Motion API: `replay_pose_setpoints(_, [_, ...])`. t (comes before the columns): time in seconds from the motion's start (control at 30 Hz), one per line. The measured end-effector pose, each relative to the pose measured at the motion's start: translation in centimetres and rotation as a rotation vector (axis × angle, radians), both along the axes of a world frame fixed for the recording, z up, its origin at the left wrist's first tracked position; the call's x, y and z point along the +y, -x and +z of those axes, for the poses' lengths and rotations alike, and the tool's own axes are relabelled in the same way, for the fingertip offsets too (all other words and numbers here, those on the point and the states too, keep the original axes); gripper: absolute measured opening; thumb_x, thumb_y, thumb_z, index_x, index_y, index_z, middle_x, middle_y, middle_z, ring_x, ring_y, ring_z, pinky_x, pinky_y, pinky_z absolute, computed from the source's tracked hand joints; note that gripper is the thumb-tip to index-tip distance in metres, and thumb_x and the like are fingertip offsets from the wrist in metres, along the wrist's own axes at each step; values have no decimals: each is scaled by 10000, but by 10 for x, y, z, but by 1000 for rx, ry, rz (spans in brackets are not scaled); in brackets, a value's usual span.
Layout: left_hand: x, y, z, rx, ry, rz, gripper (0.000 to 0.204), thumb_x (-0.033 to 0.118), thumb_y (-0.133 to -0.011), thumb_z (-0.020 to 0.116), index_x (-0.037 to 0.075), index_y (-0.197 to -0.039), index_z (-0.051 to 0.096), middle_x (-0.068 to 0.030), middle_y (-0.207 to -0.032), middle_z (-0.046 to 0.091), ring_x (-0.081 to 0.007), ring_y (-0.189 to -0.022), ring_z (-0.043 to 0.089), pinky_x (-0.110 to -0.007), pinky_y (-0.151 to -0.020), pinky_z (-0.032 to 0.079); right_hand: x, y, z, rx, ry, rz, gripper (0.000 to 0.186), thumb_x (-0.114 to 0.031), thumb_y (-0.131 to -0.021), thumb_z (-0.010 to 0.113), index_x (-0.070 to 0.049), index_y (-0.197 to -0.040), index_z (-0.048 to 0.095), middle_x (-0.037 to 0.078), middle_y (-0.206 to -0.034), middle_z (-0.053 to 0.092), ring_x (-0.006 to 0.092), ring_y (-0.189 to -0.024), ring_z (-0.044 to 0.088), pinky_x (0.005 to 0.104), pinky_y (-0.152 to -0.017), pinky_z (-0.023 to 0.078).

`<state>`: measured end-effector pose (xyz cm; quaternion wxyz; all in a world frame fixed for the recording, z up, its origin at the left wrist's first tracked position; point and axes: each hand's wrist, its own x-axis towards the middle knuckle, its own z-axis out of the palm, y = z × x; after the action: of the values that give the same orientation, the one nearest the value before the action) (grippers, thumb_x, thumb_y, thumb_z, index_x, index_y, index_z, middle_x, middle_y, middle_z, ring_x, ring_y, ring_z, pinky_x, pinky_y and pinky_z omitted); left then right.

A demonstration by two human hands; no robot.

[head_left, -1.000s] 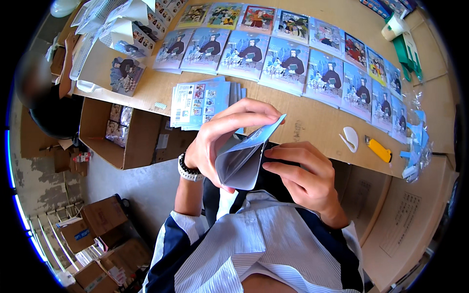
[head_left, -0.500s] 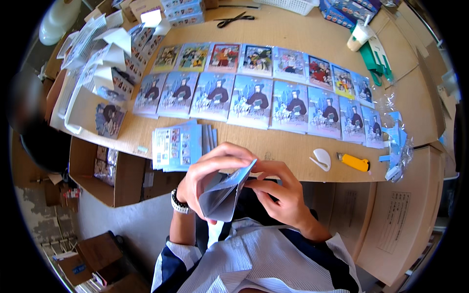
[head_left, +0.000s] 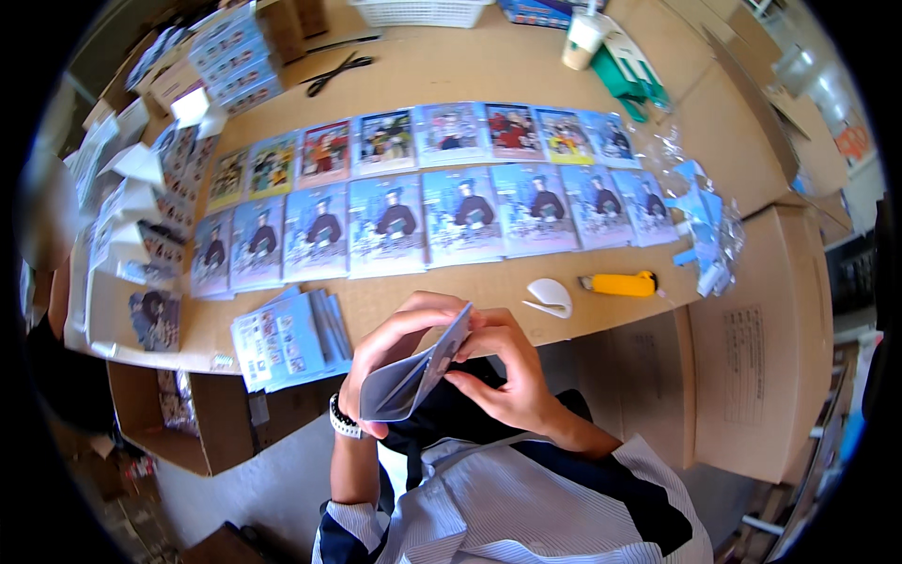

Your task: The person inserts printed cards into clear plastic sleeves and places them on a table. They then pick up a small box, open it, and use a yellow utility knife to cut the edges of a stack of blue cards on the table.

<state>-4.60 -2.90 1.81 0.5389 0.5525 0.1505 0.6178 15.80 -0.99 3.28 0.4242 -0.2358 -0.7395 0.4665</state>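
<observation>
Packet (head_left: pixel 387 395), head view, clock centred on the frame: location and hold?

At 7 o'clock, between both hands, blue-grey, mouth parted, held off the table (head_left: pixel 442 70). Left hand (head_left: pixel 395 334): curled around the outer panel, thumb low, fingers at the upper edge. Right hand (head_left: pixel 512 371): fingers bent, tips against or just beside the right panel; whether they pinch it cannot be told.

Expected handling?

Judged light and flexible, probably thin card or film. Smooth faces may slip; corners may crease. Support the outer panel with the left hand; take the right panel lightly, near its free edge.

Surface and room?

Table: tan. At 12 o'clock, two rows of illustrated packets (head_left: pixel 387 226). At 8, stack of blue packets (head_left: pixel 277 343). At 3, white handheld cutter (head_left: pixel 554 294), then yellow utility knife (head_left: pixel 620 284). At 11, black scissors (head_left: pixel 336 73). At 1, drink cup (head_left: pixel 583 42). Between 2 and 3, crumpled plastic wrapping (head_left: pixel 705 226). Room: open cardboard box (head_left: pixel 164 437) at 8, below table level; large brown carton (head_left: pixel 752 357) past 3; co-worker (head_left: pixel 61 376) near 9, dark clothing.
</observation>
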Motion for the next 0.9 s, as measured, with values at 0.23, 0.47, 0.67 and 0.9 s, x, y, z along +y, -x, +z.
replay_pose_setpoints(0.23, [15, -57, 4, -14, 230, 33, 1254, 839, -758, 735, -24, -1593, 375, -273, -1639, 343, -390, -1537, 366, -507, -1253, 291, -2, -11, -7, -164, -226, -247, 1129, -309, -690, 1014, -62, -1524, 294, 297, -1612, 277, 459, -1455, 382, 556, -1169, 386])
replay_pose_setpoints(0.47, [39, -70, 7, 94, 94, -165, 1269, 640, -750, 892, -32, -1644, 292, -205, -1689, 308, -338, -1595, 282, -463, -1299, 205, 16, -40, -21, -72, -311, -304, 1066, -201, -682, 996, -59, -1467, 288, 344, -1590, 280, 505, -1478, 359, 585, -1180, 361])
replay_pose_setpoints(0.67, [41, -68, 2, -22, 62, -272, 1298, 577, -683, 955, -55, -1622, 320, -226, -1668, 330, -361, -1571, 329, -479, -1298, 222, 9, -39, -17, -89, -423, -390, 1023, -160, -625, 996, -93, -1419, 355, 329, -1586, 303, 506, -1466, 360, 596, -1160, 370])
replay_pose_setpoints(0.9, [47, -68, -3, -11, -108, -273, 1291, 605, -640, 964, -53, -1594, 396, -260, -1661, 336, -400, -1566, 327, -496, -1270, 266, 5, -34, -21, -56, -437, -416, 1027, -151, -603, 1006, -101, -1410, 374, 328, -1588, 305, 499, -1462, 367, 603, -1146, 373])
